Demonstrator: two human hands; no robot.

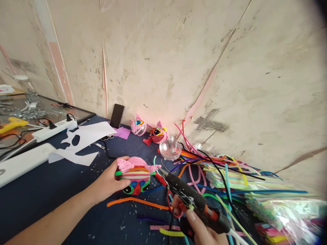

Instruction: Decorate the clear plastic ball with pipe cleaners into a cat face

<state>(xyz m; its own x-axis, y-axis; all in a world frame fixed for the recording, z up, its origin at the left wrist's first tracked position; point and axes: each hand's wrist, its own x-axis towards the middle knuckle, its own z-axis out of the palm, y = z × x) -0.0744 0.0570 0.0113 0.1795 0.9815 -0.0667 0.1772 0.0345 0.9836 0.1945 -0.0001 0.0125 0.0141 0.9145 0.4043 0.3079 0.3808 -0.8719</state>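
My left hand (108, 182) grips a round striped pipe-cleaner figure (135, 175) with pink ears, green rims and a red mouth, resting on the dark blue table (38, 190). My right hand (198, 224) holds a black and orange glue gun (196, 200). Its metal nozzle points up-left, close to the figure's right side. A loose orange pipe cleaner (138, 201) lies just below the figure.
A heap of coloured pipe cleaners (230, 177) spreads to the right. Two finished pink figures (150, 131), a clear plastic dome (170, 148) and a black phone (117, 115) stand by the wall. White cut paper (84, 136), a power strip (53, 129) and a yellow glue gun (11, 124) lie at left.
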